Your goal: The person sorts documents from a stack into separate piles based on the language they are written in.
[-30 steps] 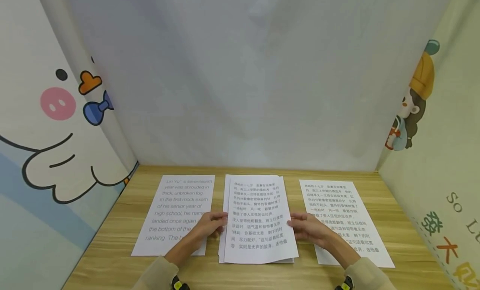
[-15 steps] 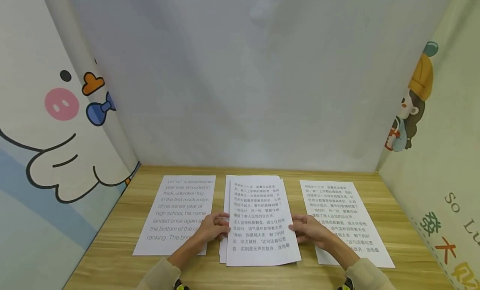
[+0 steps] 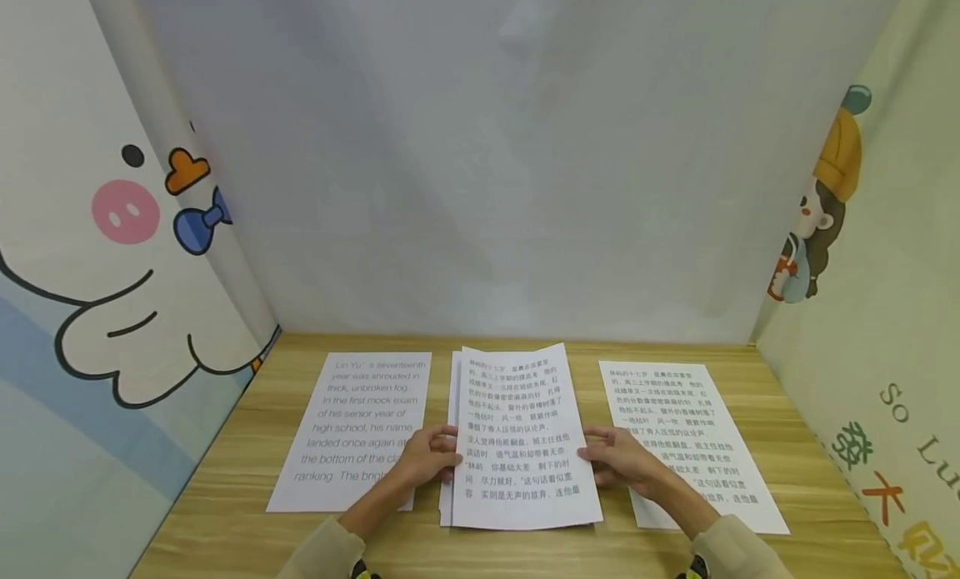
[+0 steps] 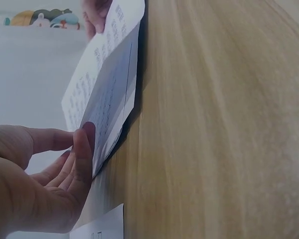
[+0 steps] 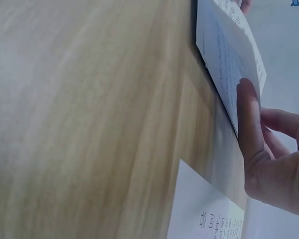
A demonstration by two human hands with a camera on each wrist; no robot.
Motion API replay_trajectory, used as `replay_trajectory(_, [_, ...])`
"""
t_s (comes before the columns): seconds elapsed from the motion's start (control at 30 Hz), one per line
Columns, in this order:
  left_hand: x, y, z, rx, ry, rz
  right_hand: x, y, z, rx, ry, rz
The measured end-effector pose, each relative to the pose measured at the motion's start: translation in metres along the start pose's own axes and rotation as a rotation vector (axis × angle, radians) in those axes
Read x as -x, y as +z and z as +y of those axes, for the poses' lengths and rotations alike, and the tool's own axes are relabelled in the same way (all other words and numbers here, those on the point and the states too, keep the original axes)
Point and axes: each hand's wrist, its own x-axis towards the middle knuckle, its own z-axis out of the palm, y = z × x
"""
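Both forearms come in from the near edge of the desk [image 3: 225, 529] and point toward the middle pile of paper. The left hand [image 3: 429, 458] holds the left edge of the top sheet [image 3: 525, 446]; its fingers [image 4: 83, 149] are curled and pinch the edge between thumb and the other fingers. The right hand [image 3: 618, 461] does the same on the right edge, with the thumb on the printed side and the fingers [image 5: 249, 114] behind the paper. The wrist views show the sheet lifted away from the wood, with the pile [image 3: 447, 512] under it.

The top sheet is in the middle of the desk, between a page with English text [image 3: 360, 429] toward the left edge and a page with Chinese text [image 3: 682, 437] toward the right edge. Both side pages lie flat and are apart from the pile.

Compared with half a second ago, the far end of the top sheet stands higher and bends a little, so its far corner now rises above the pile. The near end has moved slightly away from the near edge. The hands keep almost the same places on the two sides, and the two side pages have not moved.
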Motion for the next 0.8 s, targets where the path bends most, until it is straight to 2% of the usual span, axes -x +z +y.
replay_trajectory(0.23, [-0.001, 0.001, 0.003, 0.016, -0.032, 0.056, 0.001, -0.002, -0.003, 0.005, -0.038, 0.03])
replay_trajectory(0.63, [-0.006, 0.009, 0.009, 0.087, 0.053, 0.055, 0.01, -0.011, -0.007, -0.02, -0.03, 0.12])
replay_trajectory(0.8, [-0.007, 0.015, 0.013, 0.1, 0.047, 0.054, 0.013, -0.017, -0.005, -0.022, -0.027, 0.144])
